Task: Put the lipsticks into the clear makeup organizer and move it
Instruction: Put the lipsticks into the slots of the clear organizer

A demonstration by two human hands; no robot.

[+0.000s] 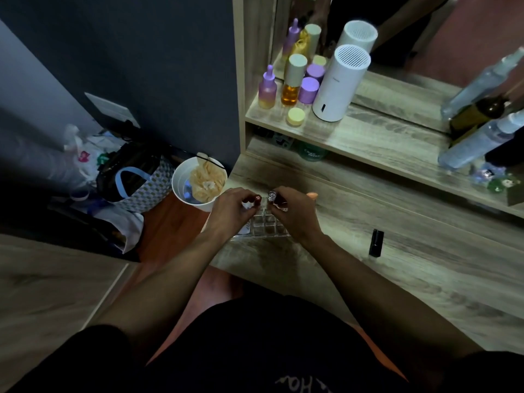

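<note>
The clear makeup organizer (265,224) sits near the left front corner of the wooden vanity top (397,251), its grid of square cells partly hidden by both hands; the cells that show look unfilled. The left hand (231,209) pinches a dark red lipstick (257,200) above the organizer's left side, fingers curled tight around it. The right hand (296,212) grips a silver-capped lipstick (272,196) over the back cells — wrist bent down, forearm reaching in from below. A black lipstick (376,242) stands upright on the top, well apart to the right. On the floor at left, a white bin (181,180) holds crumpled beige material.
</note>
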